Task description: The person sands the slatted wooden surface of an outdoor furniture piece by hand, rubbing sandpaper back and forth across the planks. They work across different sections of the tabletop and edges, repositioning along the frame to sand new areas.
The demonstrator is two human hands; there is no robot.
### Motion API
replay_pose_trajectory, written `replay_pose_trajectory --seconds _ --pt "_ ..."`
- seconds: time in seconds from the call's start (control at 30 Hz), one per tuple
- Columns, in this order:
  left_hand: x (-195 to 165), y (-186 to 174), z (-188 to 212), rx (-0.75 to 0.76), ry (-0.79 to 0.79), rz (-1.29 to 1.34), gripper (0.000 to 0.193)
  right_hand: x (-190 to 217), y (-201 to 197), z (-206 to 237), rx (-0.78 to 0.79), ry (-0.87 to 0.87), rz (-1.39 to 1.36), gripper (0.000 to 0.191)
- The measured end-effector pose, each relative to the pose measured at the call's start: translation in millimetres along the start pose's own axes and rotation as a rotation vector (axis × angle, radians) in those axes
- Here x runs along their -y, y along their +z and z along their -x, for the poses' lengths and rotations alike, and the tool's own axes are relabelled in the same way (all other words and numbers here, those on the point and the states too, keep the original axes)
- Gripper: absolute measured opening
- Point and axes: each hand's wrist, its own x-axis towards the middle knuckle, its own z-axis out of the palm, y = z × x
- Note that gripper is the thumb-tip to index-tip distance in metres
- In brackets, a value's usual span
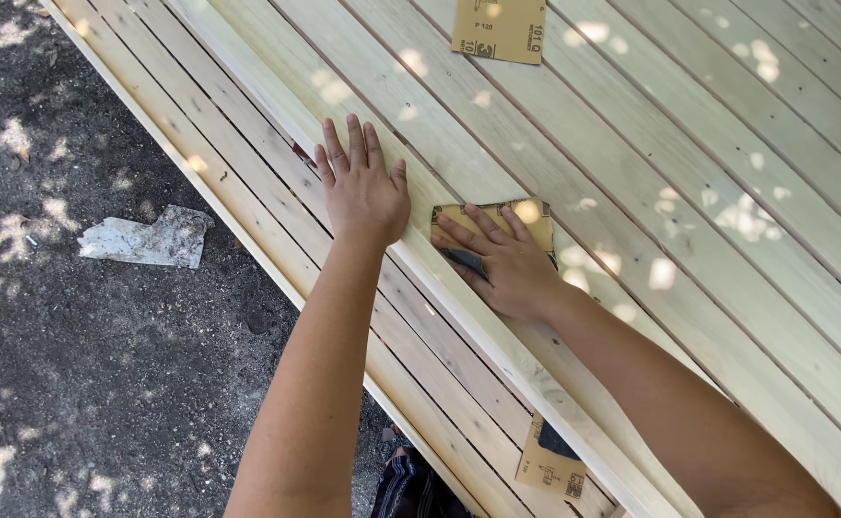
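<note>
A: Left hand (363, 192)?

B: Flat, palm down, fingers spread wide, holding nothing. Pressed on the raised pale wooden plank (459, 297) that runs diagonally across the slatted wood surface (727, 144), near its left edge. Forearm comes straight up from the bottom of the frame.

A: Right hand (502, 264)?

B: Palm down too, fingers laid out on a folded sandpaper sheet (536, 216), pressing it onto the wood just right of the plank. Not a pinch, more a flat press. Right forearm comes in from the bottom right corner, angled toward the left hand. The two hands are close together, not touching.

A: Sandpaper count?

B: Three tan sheets. One under the right hand, a second sheet (499, 29) lying loose at the top edge, well apart from both hands, a third sheet (547, 468) near the bottom, part tucked under the plank, beside the right forearm.

A: Planks?

B: One raised plank, the rest are flat slats, too many to count cleanly.

A: Off the surface?

B: Dark gravel ground (104, 364) on the left, one crumpled grey scrap (147, 238) lying on it. Dappled sun all over.
</note>
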Motion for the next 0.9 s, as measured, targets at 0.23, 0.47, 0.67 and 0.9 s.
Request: replay_pose_trajectory --seconds 0.23,0.47,0.67,0.9 --pt "18 -1 -44 -0.011 0.045 0.027 0.070 -19 8 -90 -0.181 0.251 0.071 0.058" --pt "19 -9 -75 0.011 0.044 0.029 0.069 -24 -11 -114 -0.016 0.084 0.009 0.060" --pt "25 -17 -91 0.005 0.041 0.010 0.067 -16 -19 -139 -0.189 0.199 0.042 0.064" --pt "32 -18 -105 0.061 0.068 -0.021 0.067 -13 -18 -146 -0.066 0.200 -0.049 0.059"
